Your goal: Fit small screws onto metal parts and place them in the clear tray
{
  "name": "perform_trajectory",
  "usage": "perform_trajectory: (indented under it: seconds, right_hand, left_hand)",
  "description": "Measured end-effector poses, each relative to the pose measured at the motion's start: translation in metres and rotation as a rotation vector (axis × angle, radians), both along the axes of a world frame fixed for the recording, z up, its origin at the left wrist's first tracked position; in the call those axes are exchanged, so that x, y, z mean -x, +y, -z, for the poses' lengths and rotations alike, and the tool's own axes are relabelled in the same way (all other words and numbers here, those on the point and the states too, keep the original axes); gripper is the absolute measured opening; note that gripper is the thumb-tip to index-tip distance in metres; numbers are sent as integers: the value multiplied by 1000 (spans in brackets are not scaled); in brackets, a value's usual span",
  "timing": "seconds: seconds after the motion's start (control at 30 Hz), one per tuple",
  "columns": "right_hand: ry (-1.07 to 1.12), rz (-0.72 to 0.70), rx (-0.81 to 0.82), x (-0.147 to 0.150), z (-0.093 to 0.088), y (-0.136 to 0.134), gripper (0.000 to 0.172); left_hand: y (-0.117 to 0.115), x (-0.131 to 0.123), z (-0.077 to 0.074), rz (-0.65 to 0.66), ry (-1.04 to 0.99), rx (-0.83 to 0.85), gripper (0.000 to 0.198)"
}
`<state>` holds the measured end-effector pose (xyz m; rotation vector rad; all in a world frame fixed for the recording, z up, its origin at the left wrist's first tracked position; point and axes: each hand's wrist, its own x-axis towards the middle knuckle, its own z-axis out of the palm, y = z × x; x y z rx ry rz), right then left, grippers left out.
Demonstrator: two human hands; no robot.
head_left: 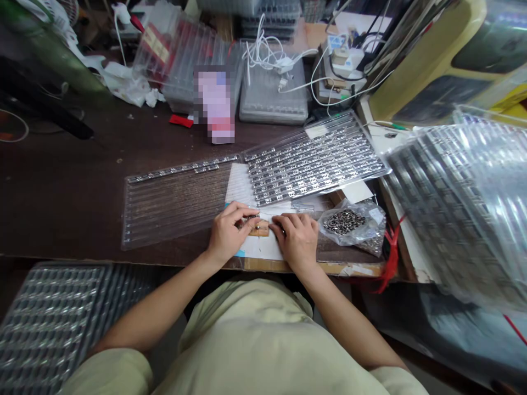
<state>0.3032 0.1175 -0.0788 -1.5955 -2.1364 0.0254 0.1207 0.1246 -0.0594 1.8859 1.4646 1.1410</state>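
Observation:
Over a small wooden block (260, 229) on white paper (269, 251), my left hand (225, 235) is closed, thumb and fingers pinching a small metal connector. Most of that part is hidden by the fingers. On the block's right side is my right hand (300, 236), its fingers curled and pressed together; whatever they hold is too small or covered to name. Behind the hands lies a clear plastic tray (313, 164) with rows of metal connectors. To the left, another clear tray (177, 203) has connectors only along its top rows.
A plastic bag of small metal parts (346, 222) lies right of my right hand. Stacked filled trays (453, 208) stand at the right, with more trays (53, 318) at lower left. White cables (267, 52) and a power strip (343, 60) are at the back.

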Motion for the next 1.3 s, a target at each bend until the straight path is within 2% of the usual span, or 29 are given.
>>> perform_trajectory:
  seconds: [0.17,0.37,0.73,0.83,0.93,1.03,1.1,1.17,1.23,1.3]
  right_hand:
    - [-13,4,-7,-2,1,0,18]
    - [104,-11,14,-2,5,-1,14]
    - [269,-62,32,-5,2,0,13]
    - [282,-45,38,-3,-1,0,13]
    - [279,-62,71,4,-6,0,12]
    - [255,-111,105,15,-7,0,13]
    - [254,-130,110,21,-5,2,12]
    - [265,-135,102,24,-2,3,11]
    - [269,-139,91,25,1,4,10]
    - [265,-147,85,24,2,3,10]
  left_hand:
    - [-3,-13,6,118,131,-42,14]
    - [-5,-15,16,145,194,-73,12]
    - [-7,-17,18,159,208,-34,11]
    - [-7,-15,13,158,161,-29,10]
    - [18,1,1,67,109,-32,11]
    - [70,30,-8,-133,194,-47,12]
    - [105,49,-8,-251,310,-51,10]
    - [129,63,-3,-326,393,-25,10]
    - [138,72,4,-354,439,0,12]
    - [134,79,8,-368,466,0,14]
